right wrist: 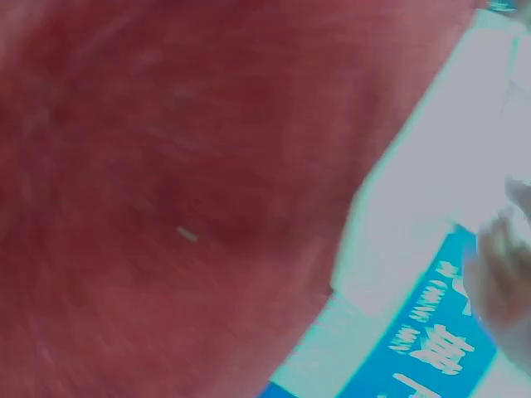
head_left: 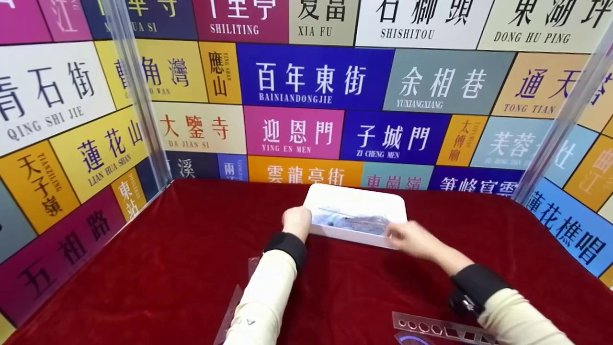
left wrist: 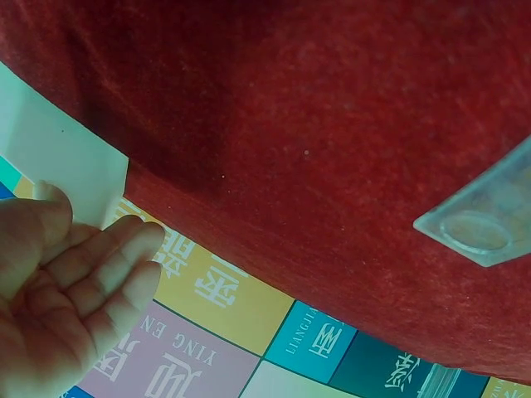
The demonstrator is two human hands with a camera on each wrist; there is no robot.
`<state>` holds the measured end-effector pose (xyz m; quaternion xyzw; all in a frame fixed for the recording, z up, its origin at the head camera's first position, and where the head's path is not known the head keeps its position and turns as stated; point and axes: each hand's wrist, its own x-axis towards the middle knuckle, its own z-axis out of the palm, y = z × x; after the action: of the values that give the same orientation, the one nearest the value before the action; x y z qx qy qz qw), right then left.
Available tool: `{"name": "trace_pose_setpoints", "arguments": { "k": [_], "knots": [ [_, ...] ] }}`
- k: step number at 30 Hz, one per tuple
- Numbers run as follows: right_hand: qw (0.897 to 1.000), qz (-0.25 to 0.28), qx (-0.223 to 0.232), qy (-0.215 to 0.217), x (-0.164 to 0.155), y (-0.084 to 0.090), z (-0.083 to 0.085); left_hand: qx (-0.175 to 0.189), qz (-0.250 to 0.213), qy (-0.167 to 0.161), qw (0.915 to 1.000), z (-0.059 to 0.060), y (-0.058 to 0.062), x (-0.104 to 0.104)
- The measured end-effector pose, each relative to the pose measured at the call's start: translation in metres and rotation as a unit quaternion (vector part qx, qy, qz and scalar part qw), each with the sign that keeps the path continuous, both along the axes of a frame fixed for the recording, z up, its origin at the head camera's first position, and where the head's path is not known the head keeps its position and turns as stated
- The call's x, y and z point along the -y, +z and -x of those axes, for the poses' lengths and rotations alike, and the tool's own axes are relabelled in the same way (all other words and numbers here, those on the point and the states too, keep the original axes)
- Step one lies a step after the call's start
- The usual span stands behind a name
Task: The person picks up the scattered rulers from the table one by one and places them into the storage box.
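Tray: I've got a shallow white rectangular plastic tray (head_left: 357,199) sitting on the red velvety tablecloth (head_left: 167,258), toward the far side, roughly centre. It looks tipped up a bit on its near edge, though I can't swear to it.
Tray contents: something greyish and clear-wrapped (head_left: 354,221) lies inside, too blurry for me to name.
Left hand: my left hand (head_left: 297,221) is at the tray's near-left corner. In the left wrist view the fingers (left wrist: 99,274) lie straight and together against the white corner, so flat, not curled.
Right hand: the right hand (head_left: 412,238) is at the near-right edge of the tray, but it's smeared in both views, so I can't tell how the fingers sit.
Near edge: a clear plastic stencil ruler with cut-out shapes (head_left: 443,330) lies near right, and another clear plastic ruler (head_left: 239,297) is just beside my left sleeve.
Walls: colourful panels of Chinese street signs (head_left: 316,76) all round.
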<state>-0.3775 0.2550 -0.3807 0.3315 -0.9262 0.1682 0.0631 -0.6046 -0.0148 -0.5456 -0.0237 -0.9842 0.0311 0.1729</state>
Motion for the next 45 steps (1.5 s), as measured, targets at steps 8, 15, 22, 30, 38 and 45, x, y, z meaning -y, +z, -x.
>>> {"name": "trace_pose_setpoints", "arguments": {
  "k": [8,15,22,30,38,45],
  "knots": [
    [0.923,-0.179,0.326,0.095,0.028,0.006,-0.055,0.019,0.005,-0.006,0.9998,-0.116,0.1,-0.001],
    [0.934,-0.246,0.212,0.148,0.035,0.001,-0.078,0.015,0.011,-0.012,0.9998,-0.061,0.051,0.001],
    [0.94,-0.237,0.181,0.164,0.026,0.002,-0.089,-0.016,0.004,-0.023,0.9996,-0.035,0.026,0.002],
    [0.961,-0.199,0.068,0.18,0.017,-0.01,-0.098,-0.003,0.005,-0.025,0.9997,-0.053,0.041,0.001],
    [0.965,-0.129,0.081,0.211,0.01,-0.013,-0.093,-0.012,0.002,-0.016,0.9998,-0.049,0.036,0.0],
    [0.972,-0.119,0.072,0.187,0.009,0.003,-0.089,-0.002,-0.004,-0.018,0.9998,-0.049,0.039,0.0]
  ]
}}
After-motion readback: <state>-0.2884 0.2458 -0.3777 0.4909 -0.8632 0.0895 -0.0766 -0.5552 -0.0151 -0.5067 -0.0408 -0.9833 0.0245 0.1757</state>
